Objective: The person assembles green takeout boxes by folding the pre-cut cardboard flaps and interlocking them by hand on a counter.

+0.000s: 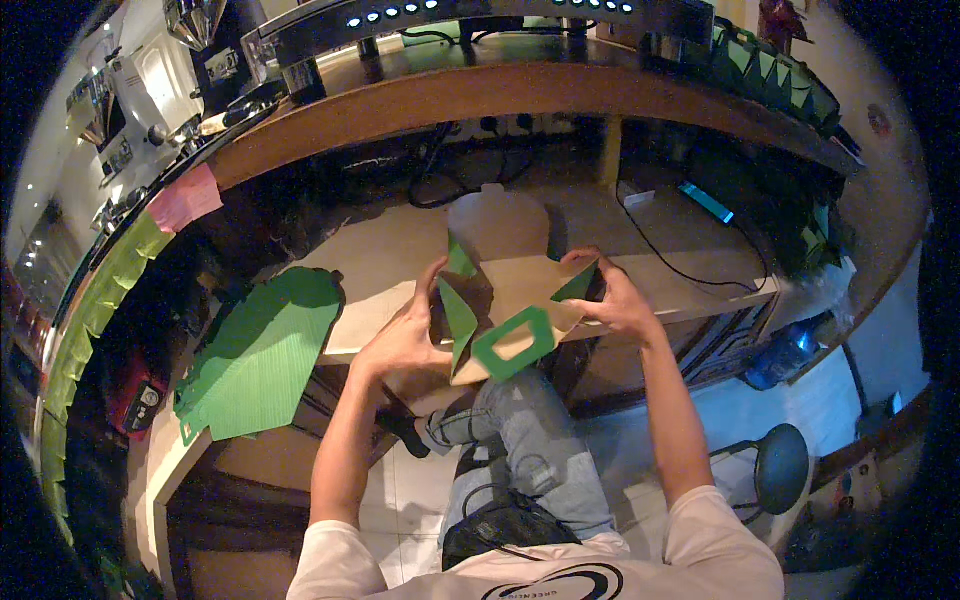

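Observation:
A partly folded cardboard carton (512, 285), brown on its inner face and green on the other, stands between my hands at the counter's front edge. Its green panel with a cut-out slot (542, 332) tilts toward me, while a rounded end reaches back over the counter. My left hand (405, 335) grips the left side, thumb low and fingers up along the green flap. On the other side, my right hand (618, 305) is closed on the right flap, with its thumb on the brown face. Flat green cardboard blanks (265, 360) lie to the left, apart from my hand.
The light wooden counter (385, 250) runs under a raised shelf (400, 95) bearing machines. A phone (707, 202) with a cable lies at the back right. Below right are a blue water bottle (785, 355) and a dark stool (780, 470). A red object (135, 400) sits far left.

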Demonstrator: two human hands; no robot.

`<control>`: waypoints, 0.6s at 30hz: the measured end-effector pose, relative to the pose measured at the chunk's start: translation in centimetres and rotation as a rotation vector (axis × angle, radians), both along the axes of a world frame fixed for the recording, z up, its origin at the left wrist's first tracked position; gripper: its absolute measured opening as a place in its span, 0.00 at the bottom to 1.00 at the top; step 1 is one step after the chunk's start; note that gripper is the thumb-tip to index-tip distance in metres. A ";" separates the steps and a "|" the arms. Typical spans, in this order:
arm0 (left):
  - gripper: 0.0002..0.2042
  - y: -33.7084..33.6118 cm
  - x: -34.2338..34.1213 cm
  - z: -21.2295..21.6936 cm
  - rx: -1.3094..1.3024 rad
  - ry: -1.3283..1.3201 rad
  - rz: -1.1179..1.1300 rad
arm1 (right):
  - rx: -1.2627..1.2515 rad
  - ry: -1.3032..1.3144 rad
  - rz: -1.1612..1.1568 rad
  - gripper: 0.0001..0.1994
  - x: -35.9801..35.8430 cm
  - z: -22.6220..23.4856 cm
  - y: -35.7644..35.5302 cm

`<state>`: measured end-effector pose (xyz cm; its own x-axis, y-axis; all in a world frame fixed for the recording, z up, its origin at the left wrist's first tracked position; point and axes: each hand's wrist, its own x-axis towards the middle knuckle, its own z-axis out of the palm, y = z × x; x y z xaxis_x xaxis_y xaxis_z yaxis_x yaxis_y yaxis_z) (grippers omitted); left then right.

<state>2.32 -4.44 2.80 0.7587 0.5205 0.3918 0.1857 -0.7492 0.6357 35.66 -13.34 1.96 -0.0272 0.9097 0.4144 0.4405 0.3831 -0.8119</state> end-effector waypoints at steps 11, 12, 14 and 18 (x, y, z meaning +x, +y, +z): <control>0.36 0.8 0.6 -2.0 -0.085 0.004 0.305 | -0.087 -0.213 0.162 0.40 0.7 0.5 -0.9; 0.35 1.0 0.5 -2.3 -0.011 -0.025 0.302 | -0.078 -0.217 0.160 0.40 0.3 0.5 -0.7; 0.35 0.2 1.3 -1.3 -0.135 -0.023 0.344 | -0.172 0.032 0.095 0.36 -1.3 0.0 0.3; 0.31 2.9 1.0 -4.6 -0.150 -0.017 0.409 | -0.137 0.306 -0.097 0.36 -4.8 -1.2 3.7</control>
